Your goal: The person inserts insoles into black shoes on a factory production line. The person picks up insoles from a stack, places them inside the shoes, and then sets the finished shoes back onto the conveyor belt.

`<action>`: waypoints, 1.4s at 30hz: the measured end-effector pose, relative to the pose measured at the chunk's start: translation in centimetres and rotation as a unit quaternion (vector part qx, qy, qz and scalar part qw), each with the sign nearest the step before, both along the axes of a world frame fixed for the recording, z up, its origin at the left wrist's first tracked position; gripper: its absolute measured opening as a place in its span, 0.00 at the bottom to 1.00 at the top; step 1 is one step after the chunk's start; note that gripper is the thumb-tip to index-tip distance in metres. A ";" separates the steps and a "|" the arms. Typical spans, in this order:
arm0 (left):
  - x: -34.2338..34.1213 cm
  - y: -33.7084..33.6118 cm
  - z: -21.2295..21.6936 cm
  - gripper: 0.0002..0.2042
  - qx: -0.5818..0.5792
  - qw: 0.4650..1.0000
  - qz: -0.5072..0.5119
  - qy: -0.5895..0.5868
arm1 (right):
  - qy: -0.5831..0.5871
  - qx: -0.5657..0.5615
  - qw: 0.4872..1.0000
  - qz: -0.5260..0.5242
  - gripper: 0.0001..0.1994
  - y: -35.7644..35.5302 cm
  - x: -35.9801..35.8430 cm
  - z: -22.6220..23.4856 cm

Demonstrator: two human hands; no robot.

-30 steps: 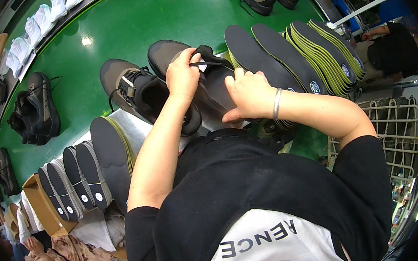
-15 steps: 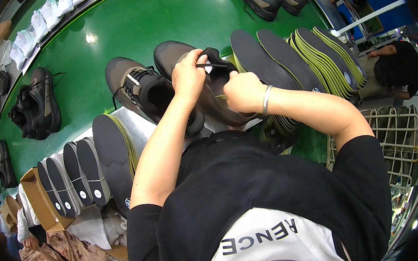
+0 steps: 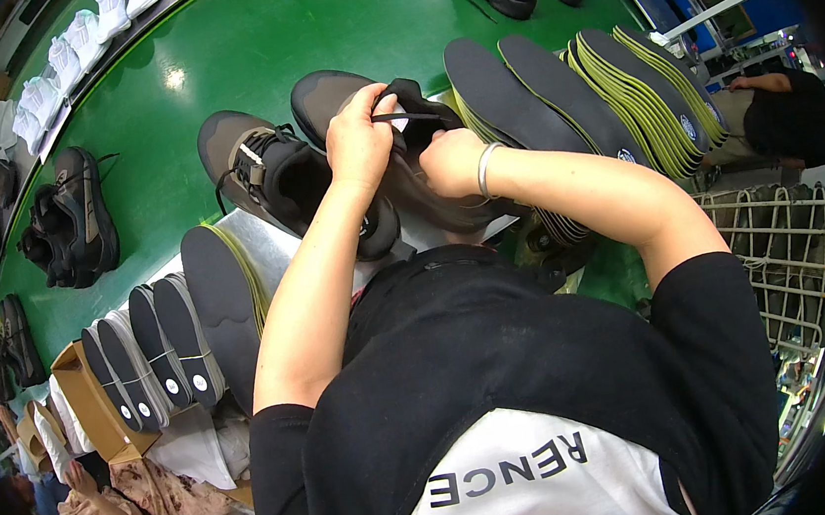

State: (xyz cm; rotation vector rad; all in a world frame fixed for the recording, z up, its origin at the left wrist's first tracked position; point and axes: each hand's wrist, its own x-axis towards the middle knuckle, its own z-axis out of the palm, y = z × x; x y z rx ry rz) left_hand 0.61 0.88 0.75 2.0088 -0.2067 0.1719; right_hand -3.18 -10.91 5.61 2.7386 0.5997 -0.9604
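A brown and black lace-up shoe (image 3: 322, 95) sits in front of me, toe pointing away. My left hand (image 3: 359, 141) is closed on its upper near the tongue, where a black lace and a white label show. Inside the shoe's opening are the fingertips of my right hand (image 3: 453, 162); the fingers are curled, and the shoe hides what they hold, if anything. A silver bangle is on the right wrist. Just left of my left forearm stands a matching shoe (image 3: 228, 141), with no hand on it.
Stacked dark insoles with yellow-green edges (image 3: 501, 90) lie right of the shoe; another stack (image 3: 213, 297) lies left. Grey-edged insole bundles (image 3: 181, 329) are beside a cardboard box (image 3: 100, 417). More shoes (image 3: 81, 215) stand on the green table (image 3: 291, 31). A wire basket (image 3: 770, 253) is at right.
My right hand has shifted left and reaches further into the shoe's opening. My left hand keeps its grip on the upper. The whole view has tilted slightly.
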 end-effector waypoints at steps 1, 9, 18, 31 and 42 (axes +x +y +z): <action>0.0 0.0 0.1 0.10 -0.003 1.000 -0.004 0.007 | 0.001 0.001 1.000 -0.001 0.13 0.1 0.2 0.1; -0.2 0.1 0.3 0.10 0.004 1.000 -0.006 -0.011 | 0.000 -0.033 0.997 0.063 0.14 -0.7 0.0 -2.8; -0.2 0.1 0.4 0.10 0.005 1.000 -0.011 -0.022 | 0.008 -0.095 0.995 0.039 0.12 0.3 0.2 -2.2; -0.9 -0.1 0.9 0.10 -0.050 0.998 -0.022 -0.006 | 0.016 0.287 0.941 -0.180 0.10 -1.0 1.1 -6.0; -1.1 -0.2 1.3 0.10 -0.025 0.999 -0.035 -0.034 | -0.027 0.287 0.949 -0.126 0.16 2.2 6.6 -12.4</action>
